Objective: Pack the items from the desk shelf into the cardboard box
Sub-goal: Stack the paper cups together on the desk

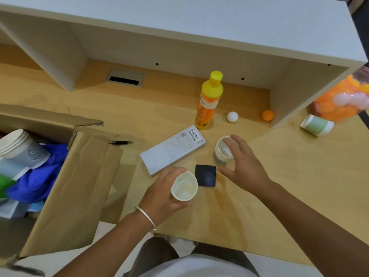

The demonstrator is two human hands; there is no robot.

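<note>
At the far left, the open cardboard box (79, 176) holds stacked cups (18, 143) and blue cloth (40, 176). The left hand (161, 194) curls around a white paper cup (184, 188), lifted just above the desk (279, 186). A black square (205, 175) lies between the hands. The right hand (245, 164), fingers spread, touches the rim of a cup stack (222, 151). Behind stands an orange bottle (208, 102) in the shelf (199, 27).

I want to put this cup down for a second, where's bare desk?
Free: the desk right of the right hand, below the fallen cup. Also between the pen and yellow bottle. Crowded: around the white box and black square.
</note>
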